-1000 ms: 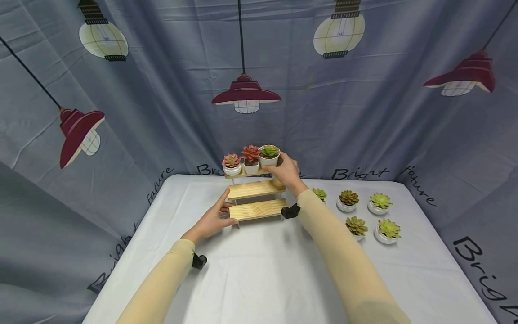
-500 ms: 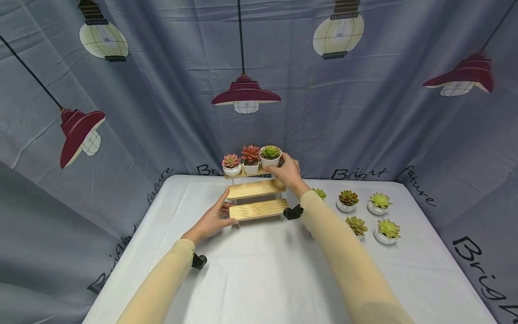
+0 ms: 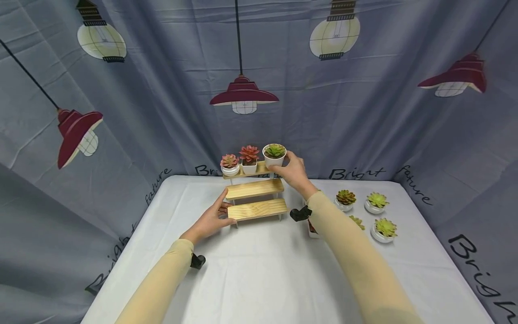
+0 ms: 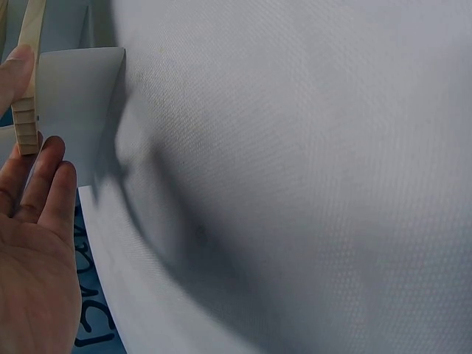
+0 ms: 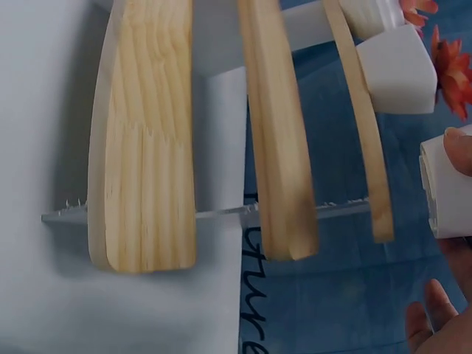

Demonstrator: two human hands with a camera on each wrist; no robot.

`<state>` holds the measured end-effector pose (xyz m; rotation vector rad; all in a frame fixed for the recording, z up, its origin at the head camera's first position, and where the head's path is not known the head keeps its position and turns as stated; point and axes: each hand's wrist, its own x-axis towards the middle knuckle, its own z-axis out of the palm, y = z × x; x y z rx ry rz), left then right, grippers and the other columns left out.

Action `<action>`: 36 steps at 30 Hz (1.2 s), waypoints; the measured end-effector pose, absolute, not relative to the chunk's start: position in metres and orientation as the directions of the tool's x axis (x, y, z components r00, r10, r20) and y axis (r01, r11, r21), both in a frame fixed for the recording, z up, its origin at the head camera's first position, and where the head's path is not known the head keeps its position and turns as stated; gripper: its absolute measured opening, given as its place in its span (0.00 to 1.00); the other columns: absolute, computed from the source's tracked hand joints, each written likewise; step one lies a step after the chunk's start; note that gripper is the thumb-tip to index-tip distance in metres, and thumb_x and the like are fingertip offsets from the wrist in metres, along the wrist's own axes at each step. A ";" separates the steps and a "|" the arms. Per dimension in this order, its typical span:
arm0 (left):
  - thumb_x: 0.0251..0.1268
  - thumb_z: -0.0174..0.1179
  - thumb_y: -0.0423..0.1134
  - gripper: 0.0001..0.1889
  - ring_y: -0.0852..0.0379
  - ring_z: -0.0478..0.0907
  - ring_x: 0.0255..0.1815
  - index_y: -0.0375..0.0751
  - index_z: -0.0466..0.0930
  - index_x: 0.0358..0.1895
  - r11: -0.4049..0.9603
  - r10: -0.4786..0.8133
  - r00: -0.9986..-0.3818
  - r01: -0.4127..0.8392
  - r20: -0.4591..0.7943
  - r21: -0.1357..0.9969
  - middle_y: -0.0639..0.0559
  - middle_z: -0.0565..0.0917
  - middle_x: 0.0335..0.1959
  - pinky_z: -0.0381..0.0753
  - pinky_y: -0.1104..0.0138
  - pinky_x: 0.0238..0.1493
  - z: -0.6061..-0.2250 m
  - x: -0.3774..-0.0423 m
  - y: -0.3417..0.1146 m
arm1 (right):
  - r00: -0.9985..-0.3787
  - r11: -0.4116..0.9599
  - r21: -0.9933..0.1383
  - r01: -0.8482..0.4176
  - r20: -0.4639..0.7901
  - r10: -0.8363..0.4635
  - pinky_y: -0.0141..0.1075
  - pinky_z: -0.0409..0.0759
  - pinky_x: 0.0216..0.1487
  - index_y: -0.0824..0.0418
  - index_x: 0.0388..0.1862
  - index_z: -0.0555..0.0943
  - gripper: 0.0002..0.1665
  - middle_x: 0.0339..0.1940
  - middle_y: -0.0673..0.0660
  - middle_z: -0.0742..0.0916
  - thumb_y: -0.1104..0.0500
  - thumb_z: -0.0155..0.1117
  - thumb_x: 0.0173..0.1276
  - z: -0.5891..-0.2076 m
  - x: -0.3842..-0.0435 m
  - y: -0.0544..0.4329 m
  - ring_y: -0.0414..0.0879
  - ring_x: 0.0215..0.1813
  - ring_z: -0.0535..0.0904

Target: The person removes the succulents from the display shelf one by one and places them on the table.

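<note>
A three-tier wooden shelf stand (image 3: 256, 209) stands toward the back of the table. My left hand (image 3: 209, 222) grips the left end of its lowest board (image 4: 26, 122), thumb on one face and fingers at the other. My right hand (image 3: 294, 174) pinches a white pot with a green succulent (image 3: 274, 160) at the right end of the top tier. In the right wrist view a gap shows between this white pot (image 5: 445, 188) and the top board (image 5: 372, 177). A pink succulent (image 3: 229, 164) and a red succulent in a square pot (image 3: 249, 161) sit on the top tier.
Several potted succulents stand on the table's right side, among them a brown-green one (image 3: 345, 200) and a light green one (image 3: 383, 230). My right sleeve (image 3: 348, 256) hides some of them. A grey-blue curtain (image 3: 174, 112) hangs right behind the table (image 3: 243, 274).
My right hand has moved the green succulent's pot to the right and a little upward, widening the gap to the red succulent. My left hand keeps its place on the stand.
</note>
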<state>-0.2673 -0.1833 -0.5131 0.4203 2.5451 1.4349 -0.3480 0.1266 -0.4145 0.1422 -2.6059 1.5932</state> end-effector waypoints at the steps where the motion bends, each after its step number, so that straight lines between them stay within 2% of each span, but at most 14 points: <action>1: 0.63 0.75 0.42 0.60 0.46 0.72 0.67 0.71 0.35 0.84 0.492 0.335 -0.942 0.152 -0.025 0.857 0.46 0.72 0.66 0.70 0.53 0.74 -0.513 -0.267 -0.183 | -0.992 0.453 -0.883 -0.124 0.121 -0.036 0.63 0.65 0.72 0.60 0.77 0.66 0.49 0.68 0.60 0.75 0.45 0.76 0.64 -0.413 -0.347 0.128 0.57 0.77 0.55; 13: 0.63 0.75 0.41 0.60 0.46 0.72 0.66 0.70 0.35 0.84 0.499 0.343 -0.939 0.163 -0.022 0.851 0.46 0.72 0.66 0.70 0.53 0.73 -0.515 -0.269 -0.184 | -0.986 0.494 -0.853 -0.167 0.155 -0.066 0.64 0.64 0.71 0.61 0.76 0.67 0.50 0.65 0.61 0.75 0.43 0.78 0.61 -0.402 -0.325 0.145 0.57 0.75 0.58; 21: 0.64 0.74 0.42 0.59 0.45 0.72 0.67 0.69 0.34 0.84 0.498 0.348 -0.937 0.171 -0.016 0.850 0.45 0.72 0.67 0.70 0.51 0.73 -0.514 -0.268 -0.184 | -0.974 0.490 -0.842 -0.226 0.189 -0.123 0.62 0.65 0.71 0.61 0.72 0.71 0.46 0.60 0.58 0.78 0.46 0.80 0.60 -0.397 -0.301 0.155 0.56 0.72 0.63; 25: 0.63 0.75 0.41 0.60 0.44 0.72 0.67 0.70 0.35 0.84 0.498 0.345 -0.939 0.165 -0.020 0.851 0.45 0.72 0.66 0.69 0.52 0.74 -0.513 -0.268 -0.184 | -0.974 0.478 -0.850 -0.222 0.177 -0.138 0.64 0.62 0.74 0.61 0.73 0.71 0.47 0.64 0.59 0.78 0.47 0.81 0.59 -0.397 -0.291 0.158 0.56 0.74 0.63; 28: 0.63 0.75 0.41 0.60 0.44 0.72 0.67 0.69 0.35 0.84 0.495 0.348 -0.937 0.165 -0.021 0.853 0.44 0.72 0.66 0.69 0.53 0.74 -0.513 -0.268 -0.185 | -0.980 0.485 -0.852 -0.195 0.147 -0.136 0.66 0.59 0.74 0.60 0.75 0.69 0.50 0.70 0.60 0.75 0.46 0.81 0.59 -0.397 -0.283 0.161 0.56 0.77 0.58; 32: 0.63 0.75 0.43 0.60 0.44 0.72 0.67 0.69 0.34 0.84 0.496 0.350 -0.936 0.168 -0.019 0.852 0.44 0.72 0.67 0.69 0.53 0.74 -0.514 -0.268 -0.185 | -0.984 0.509 -0.844 -0.166 0.105 -0.147 0.64 0.65 0.70 0.57 0.77 0.67 0.52 0.72 0.61 0.70 0.45 0.80 0.59 -0.398 -0.270 0.166 0.57 0.76 0.57; 36: 0.63 0.75 0.44 0.60 0.45 0.72 0.67 0.71 0.35 0.83 0.497 0.351 -0.936 0.172 -0.015 0.850 0.45 0.72 0.67 0.70 0.52 0.73 -0.514 -0.268 -0.185 | -0.979 0.517 -0.836 -0.185 0.107 -0.176 0.59 0.69 0.68 0.58 0.77 0.67 0.51 0.69 0.61 0.72 0.46 0.80 0.59 -0.403 -0.259 0.172 0.58 0.72 0.60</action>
